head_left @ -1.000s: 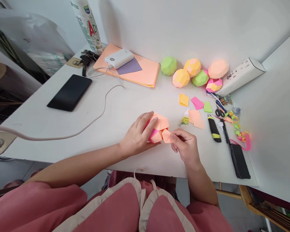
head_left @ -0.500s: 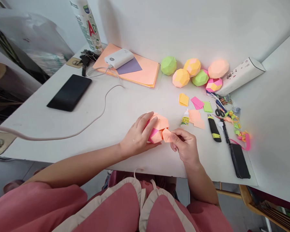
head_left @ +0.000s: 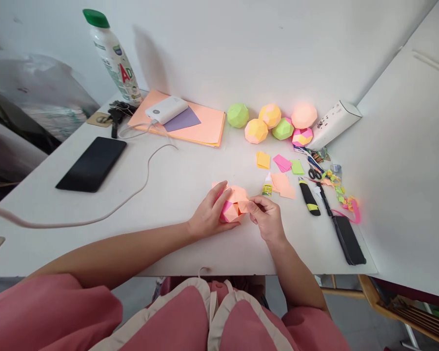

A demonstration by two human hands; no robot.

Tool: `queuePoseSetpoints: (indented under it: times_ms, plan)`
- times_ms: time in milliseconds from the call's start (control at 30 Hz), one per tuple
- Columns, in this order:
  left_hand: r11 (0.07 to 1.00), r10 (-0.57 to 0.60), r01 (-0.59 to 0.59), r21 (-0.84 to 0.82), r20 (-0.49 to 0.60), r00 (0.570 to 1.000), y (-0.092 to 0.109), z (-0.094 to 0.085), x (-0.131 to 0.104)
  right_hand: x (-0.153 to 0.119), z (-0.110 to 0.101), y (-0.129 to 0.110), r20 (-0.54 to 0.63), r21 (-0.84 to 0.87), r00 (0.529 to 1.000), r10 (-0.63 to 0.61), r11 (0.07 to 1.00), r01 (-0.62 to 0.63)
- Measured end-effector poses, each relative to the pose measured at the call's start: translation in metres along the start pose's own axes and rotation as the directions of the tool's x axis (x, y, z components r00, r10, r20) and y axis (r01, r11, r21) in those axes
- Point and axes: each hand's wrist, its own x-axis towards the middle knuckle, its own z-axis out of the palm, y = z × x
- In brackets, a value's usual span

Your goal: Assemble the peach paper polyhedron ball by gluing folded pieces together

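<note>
Well inside table edge (head_left: 241,272), left hand (head_left: 208,214) around ball (head_left: 237,194).

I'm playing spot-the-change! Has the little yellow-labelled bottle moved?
No. The little bottle is just left of the peach paper squares, same as before; only the camera's view shifted.

Matt folded paper over a smooth white tabletop (head_left: 190,168)
The peach-and-pink faceted ball (head_left: 238,194) and the green faceted ball (head_left: 237,115) look like matt paper, as do the flat peach sheets (head_left: 209,117). The tablet (head_left: 91,164) has a glossy black face; the power bank (head_left: 170,108) is smooth white plastic, the plastic bag (head_left: 46,80) translucent and crinkled, the chair (head_left: 368,291) smooth wood, the garment (head_left: 161,319) matt cloth.
</note>
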Motion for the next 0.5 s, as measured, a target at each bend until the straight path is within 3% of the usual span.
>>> queuePoseSetpoints:
  times_ms: [133,300,500]
  plan:
    - [0.999,-0.044,0.044,-0.001,0.019,0.999,0.001,-0.002,-0.002,-0.002,0.0,-0.003,-0.022,-0.06,1.0,-0.007,0.998,0.006]
    - [0.998,-0.064,0.064,-0.015,0.001,0.998,0.001,-0.003,-0.003,-0.01,0.0,-0.01,-0.068,-0.257,0.985,-0.158,0.957,0.136]
    - [0.996,-0.085,0.085,0.005,-0.024,0.996,0.001,-0.003,-0.002,-0.013,0.0,-0.016,0.009,-0.315,0.984,-0.18,0.933,0.173]
